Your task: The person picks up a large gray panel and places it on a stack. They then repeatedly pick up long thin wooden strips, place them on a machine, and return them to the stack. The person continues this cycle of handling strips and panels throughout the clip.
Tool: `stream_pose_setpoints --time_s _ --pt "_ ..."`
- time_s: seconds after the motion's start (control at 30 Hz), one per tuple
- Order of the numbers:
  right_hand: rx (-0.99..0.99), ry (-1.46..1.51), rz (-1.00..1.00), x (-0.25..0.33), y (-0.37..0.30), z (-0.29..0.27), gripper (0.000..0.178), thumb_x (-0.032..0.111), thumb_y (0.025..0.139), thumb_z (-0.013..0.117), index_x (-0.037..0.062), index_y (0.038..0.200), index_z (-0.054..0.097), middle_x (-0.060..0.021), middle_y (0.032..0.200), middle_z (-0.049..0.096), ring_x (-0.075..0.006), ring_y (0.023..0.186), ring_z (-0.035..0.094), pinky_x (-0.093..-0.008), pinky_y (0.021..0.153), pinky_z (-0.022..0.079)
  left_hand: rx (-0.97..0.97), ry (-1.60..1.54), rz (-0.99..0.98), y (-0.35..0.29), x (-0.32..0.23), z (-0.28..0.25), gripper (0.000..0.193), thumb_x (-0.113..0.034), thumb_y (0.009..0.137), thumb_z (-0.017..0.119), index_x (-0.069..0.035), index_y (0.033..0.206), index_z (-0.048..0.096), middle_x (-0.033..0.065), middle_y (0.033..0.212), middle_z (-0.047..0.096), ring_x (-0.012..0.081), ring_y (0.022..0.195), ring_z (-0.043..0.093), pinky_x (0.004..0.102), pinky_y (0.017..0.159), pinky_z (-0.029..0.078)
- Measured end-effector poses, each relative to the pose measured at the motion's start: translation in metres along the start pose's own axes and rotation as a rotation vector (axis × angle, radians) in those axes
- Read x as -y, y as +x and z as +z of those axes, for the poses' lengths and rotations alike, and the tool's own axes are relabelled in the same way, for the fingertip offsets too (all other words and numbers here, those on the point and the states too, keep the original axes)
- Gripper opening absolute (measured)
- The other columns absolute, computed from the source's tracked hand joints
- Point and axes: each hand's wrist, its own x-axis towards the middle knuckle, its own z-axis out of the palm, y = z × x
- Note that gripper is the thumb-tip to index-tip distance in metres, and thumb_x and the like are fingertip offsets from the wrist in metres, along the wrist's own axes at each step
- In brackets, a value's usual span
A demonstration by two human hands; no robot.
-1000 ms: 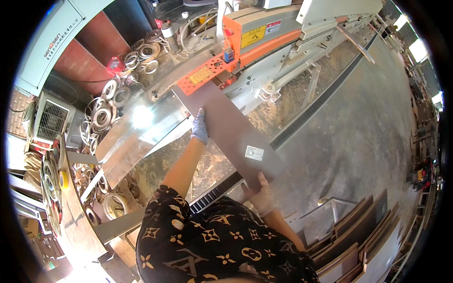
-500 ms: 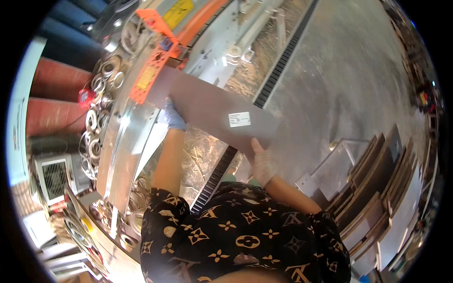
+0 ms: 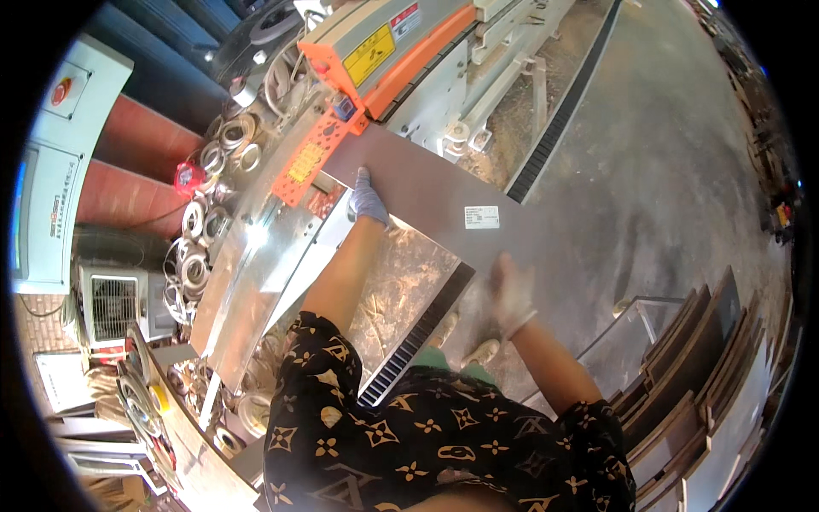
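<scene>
Long brown rectangular panel [image 3: 426, 183], lying flat, far end right at perforated orange metal plate [image 3: 309, 160] on grey-and-orange machine [image 3: 368, 55]. White rectangular label [image 3: 481, 218] on top face. Left hand [image 3: 368, 203], pale-blue glove, pinching near edge, thumb uppermost. Right hand [image 3: 514, 294], whitish glove, blurred by near corner; can't tell whether it grips. Pale strip coils [image 3: 182, 271] off left; stacked brown-and-grey boards [image 3: 682, 367] lower right.

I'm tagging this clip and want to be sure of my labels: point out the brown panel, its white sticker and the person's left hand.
Brown panel [image 3: 426, 189]: head view, middle of its upper face.
White sticker [image 3: 481, 218]: head view, its centre.
Left hand [image 3: 368, 203]: head view, middle of the gloved hand.
</scene>
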Motion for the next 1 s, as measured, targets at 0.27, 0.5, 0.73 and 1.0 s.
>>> stream_pose_setpoints --time_s 0.27,0.5,0.73,1.0 --pt "-0.054 -0.113 0.108 0.080 -0.014 -0.031 0.045 0.034 0.089 0.051 0.0059 0.123 0.040 -0.0130 0.118 0.049 -0.0248 0.111 0.046 -0.0401 0.097 0.036 0.396 0.334 0.072 -0.061 0.034 0.067 0.050 -0.036 0.091 0.045 -0.004 0.128 0.042 0.0117 0.127 0.046 0.0246 0.114 0.047 0.0361 0.102 0.034" --pt "-0.348 -0.446 -0.639 0.049 -0.264 -0.184 0.031 0.021 0.084 0.060 0.0045 0.110 0.055 -0.0050 0.103 0.057 -0.0129 0.098 0.053 -0.0289 0.086 0.044 0.885 0.664 0.295 -0.195 0.109 0.079 0.041 -0.025 0.089 0.050 -0.003 0.123 0.046 0.0105 0.118 0.050 0.0227 0.107 0.050 0.0340 0.098 0.036" --pt "-2.013 -0.781 -0.726 -0.016 -0.571 -0.314 0.027 0.010 0.076 0.061 0.0049 0.103 0.061 -0.0122 0.100 0.062 -0.0246 0.097 0.058 -0.0339 0.087 0.044 1.955 0.771 -0.276 -0.441 0.176 0.020 0.037 -0.017 0.087 0.056 -0.002 0.120 0.047 0.0100 0.115 0.052 0.0211 0.104 0.051 0.0321 0.096 0.039" --pt "-2.074 -0.842 -0.393 -0.134 -0.723 -0.398 0.035 0.015 0.077 0.061 0.0084 0.111 0.059 -0.0138 0.113 0.057 -0.0287 0.106 0.054 -0.0355 0.091 0.042 2.494 0.165 0.207 -0.695 0.181 -0.020 0.052 -0.012 0.081 0.063 0.002 0.126 0.041 0.0174 0.125 0.048 0.0242 0.116 0.048 0.0337 0.100 0.036"
